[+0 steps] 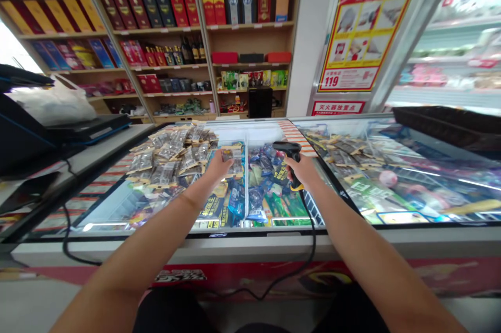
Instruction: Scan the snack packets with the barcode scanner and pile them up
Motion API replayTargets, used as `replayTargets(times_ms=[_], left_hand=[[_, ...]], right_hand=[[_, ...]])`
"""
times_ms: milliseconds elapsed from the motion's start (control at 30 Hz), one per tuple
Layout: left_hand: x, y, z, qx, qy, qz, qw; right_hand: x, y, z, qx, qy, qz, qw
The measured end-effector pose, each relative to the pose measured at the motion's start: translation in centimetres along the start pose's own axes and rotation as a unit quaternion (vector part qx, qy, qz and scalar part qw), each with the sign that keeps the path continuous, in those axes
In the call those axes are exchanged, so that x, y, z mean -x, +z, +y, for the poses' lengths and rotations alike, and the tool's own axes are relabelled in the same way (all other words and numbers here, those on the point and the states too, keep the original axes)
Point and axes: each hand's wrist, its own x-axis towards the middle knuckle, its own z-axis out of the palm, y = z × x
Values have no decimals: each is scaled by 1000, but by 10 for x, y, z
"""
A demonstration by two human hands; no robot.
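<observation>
In my right hand [299, 168] is a black barcode scanner [287, 147] with a yellow trigger area, its head pointing left. From its grip a black cable [313, 239] hangs down over the freezer's front edge. My left hand [219, 165] is closed on a small clear snack packet [235, 159], held over the freezer to the left of the scanner. Close by on the left, a heap of similar snack packets [168, 153] lies on the freezer's glass top. Bagged frozen goods [270, 181] show through the glass below both hands.
More packets [348, 153] lie on the right-hand glass. A dark tray [442, 127] rests at the far right. On the left counter stand a black device [23, 119] and a white plastic bag [58, 100]. Shelves of boxes [156, 9] line the back wall.
</observation>
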Motion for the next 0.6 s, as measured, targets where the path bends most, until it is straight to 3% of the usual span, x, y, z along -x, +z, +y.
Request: replayTargets(times_ms=[133, 267, 400, 600], left_hand=[[-29, 67, -6, 50, 34, -30, 998], [-43, 102, -18, 75, 44, -26, 996], [-49, 110, -32, 79, 31, -22, 996], [-54, 104, -45, 90, -24, -33, 995]], right_hand=[[-1, -1, 4, -8, -5, -8, 1000], [-2, -1, 4, 17, -8, -14, 1000], [1, 0, 0, 40, -9, -14, 999], [6, 0, -3, 67, -12, -18, 998]])
